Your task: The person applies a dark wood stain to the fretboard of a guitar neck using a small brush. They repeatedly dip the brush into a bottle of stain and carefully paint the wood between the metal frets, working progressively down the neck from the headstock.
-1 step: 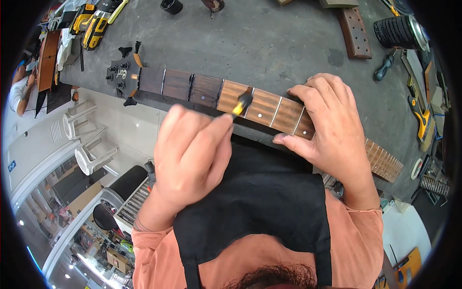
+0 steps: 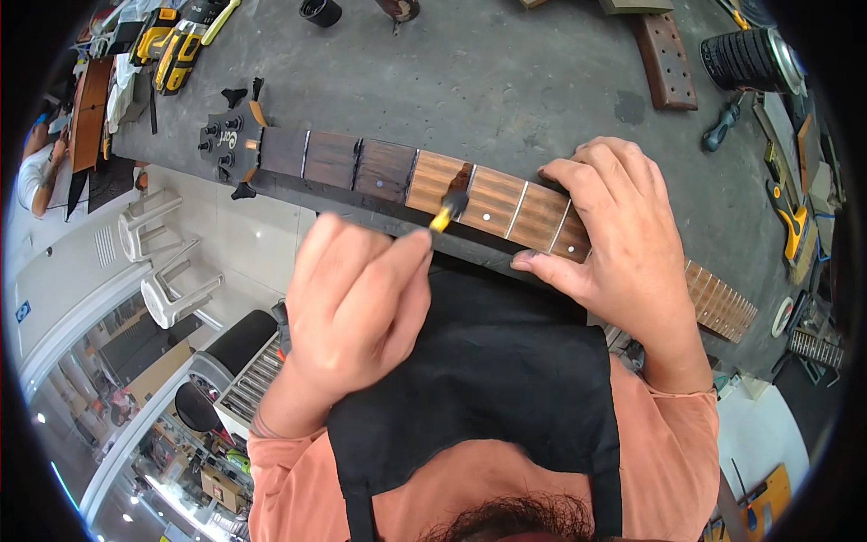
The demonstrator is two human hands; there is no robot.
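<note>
A guitar neck (image 2: pixel 517 200) lies across the bench with its fretboard facing up and its black headstock (image 2: pixel 217 138) at the left. The frets nearest the headstock have dark, wet-looking wood between them; farther right the wood is lighter brown. My left hand (image 2: pixel 354 307) is closed around a small brush (image 2: pixel 441 219) with a yellow handle. Its dark bristles touch the fretboard beside a fret, just below a fresh dark streak (image 2: pixel 465 174). My right hand (image 2: pixel 623 237) grips the neck from above, thumb at the near edge and fingers over the far edge.
A grey workbench (image 2: pixel 506 90) carries yellow cordless tools (image 2: pixel 176 59) at far left, a black cup (image 2: pixel 321 11), a brown block with holes (image 2: pixel 666 63), a black can (image 2: pixel 751 61) and a screwdriver (image 2: pixel 721 126). White stools (image 2: pixel 172 289) stand left, where another person (image 2: pixel 41 176) works.
My left hand has drawn the brush slightly toward me along the fret. The dark streak behind the bristles is longer. My right hand and the neck have stayed put.
</note>
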